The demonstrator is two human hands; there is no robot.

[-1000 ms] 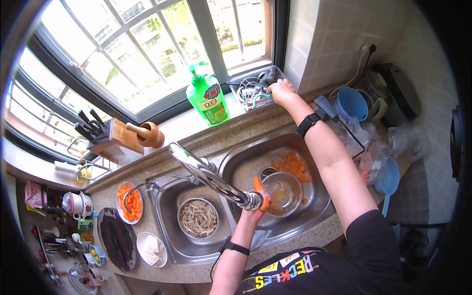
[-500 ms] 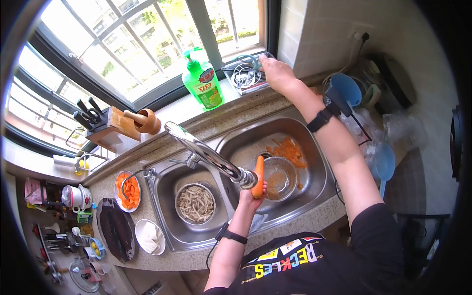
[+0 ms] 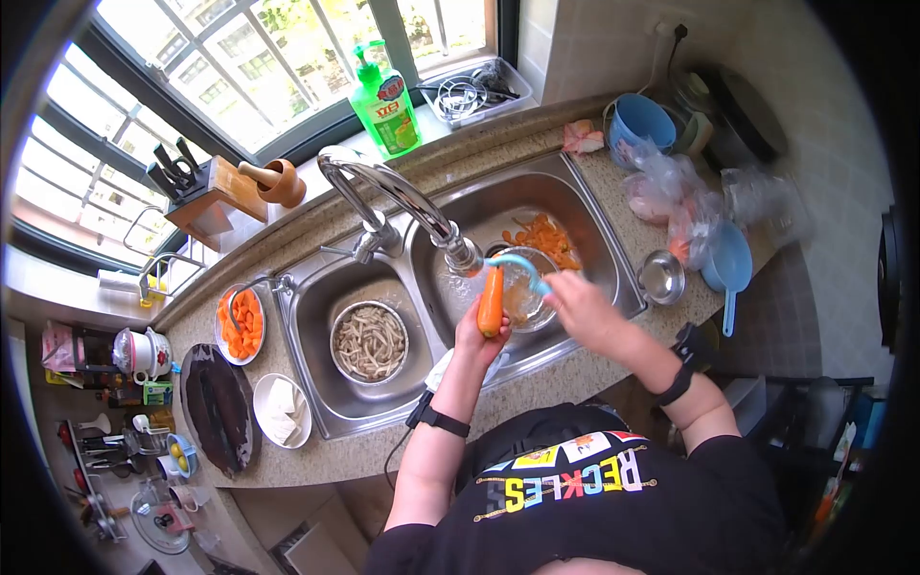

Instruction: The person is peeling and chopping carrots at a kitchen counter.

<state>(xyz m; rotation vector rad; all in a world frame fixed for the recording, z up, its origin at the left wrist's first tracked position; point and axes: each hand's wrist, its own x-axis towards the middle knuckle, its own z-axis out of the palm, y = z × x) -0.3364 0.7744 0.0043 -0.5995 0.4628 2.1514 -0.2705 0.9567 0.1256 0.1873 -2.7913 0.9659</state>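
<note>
My left hand (image 3: pixel 472 333) is closed around the lower end of a peeled-looking carrot (image 3: pixel 491 305), held upright over the right sink basin. Closed on the handle of a light blue peeler (image 3: pixel 518 262) is my right hand (image 3: pixel 581 305); the peeler's head lies at the carrot's upper tip. Right above them is the spout of the chrome faucet (image 3: pixel 462 255). Behind the carrot, a clear bowl (image 3: pixel 529 305) sits in the basin beside a heap of orange peelings (image 3: pixel 544 238).
The left basin holds a metal bowl of pale strips (image 3: pixel 370 342). On the counter are a plate of cut carrot (image 3: pixel 241 326), white slabs in a bowl (image 3: pixel 284 410), a small metal bowl (image 3: pixel 662 278) and a blue ladle (image 3: pixel 727 264). Green soap bottle (image 3: pixel 387 110) stands on the sill.
My right hand has come back from the tray on the windowsill to the carrot, bringing the peeler. The carrot stays in my left hand, and the whole view has shifted.
</note>
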